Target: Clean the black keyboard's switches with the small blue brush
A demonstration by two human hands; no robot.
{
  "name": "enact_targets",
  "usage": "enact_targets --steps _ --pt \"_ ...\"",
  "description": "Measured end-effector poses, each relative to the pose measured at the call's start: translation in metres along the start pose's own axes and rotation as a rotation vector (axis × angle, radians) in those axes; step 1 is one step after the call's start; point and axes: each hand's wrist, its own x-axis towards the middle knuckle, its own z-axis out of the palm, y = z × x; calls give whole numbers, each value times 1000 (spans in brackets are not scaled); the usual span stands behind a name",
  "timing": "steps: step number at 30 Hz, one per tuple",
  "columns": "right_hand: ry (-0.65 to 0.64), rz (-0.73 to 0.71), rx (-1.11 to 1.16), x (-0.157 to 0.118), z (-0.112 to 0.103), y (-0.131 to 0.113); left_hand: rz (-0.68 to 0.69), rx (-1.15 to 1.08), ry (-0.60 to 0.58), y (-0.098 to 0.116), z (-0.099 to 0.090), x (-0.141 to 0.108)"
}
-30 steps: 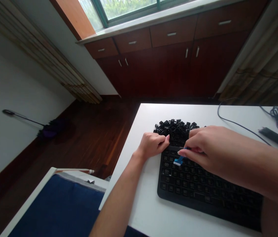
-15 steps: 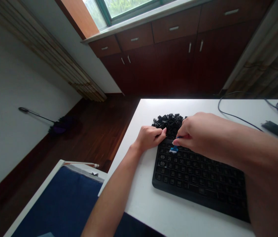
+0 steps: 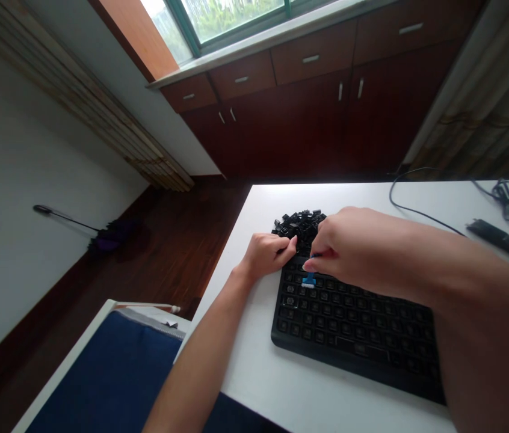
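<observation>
Now the right hand [image 3: 349,248] pinches a small blue white-bristled brush [image 3: 308,281] over a black plastic keyboard [image 3: 349,328] near the front edge of the white tabletop [image 3: 254,367]; should the loosely fisted left hand [image 3: 265,255] slip, heaped black keycaps [image 3: 294,225] could scatter.

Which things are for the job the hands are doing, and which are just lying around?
For the job:
blue brush, in the right hand
black keyboard, under the brush
pile of loose black keycaps, near the left hand

Probably just lying around:
bundled black cable
long black bar
long-handled purple thing
</observation>
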Motion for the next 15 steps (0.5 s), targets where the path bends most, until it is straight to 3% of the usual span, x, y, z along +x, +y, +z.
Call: enact_targets --steps 8,15 --pt "80 -70 -52 10 10 6 29 -3 11 0 1 0" --pt "159 -160 -59 1 4 7 46 -3 23 -1 0 -1"
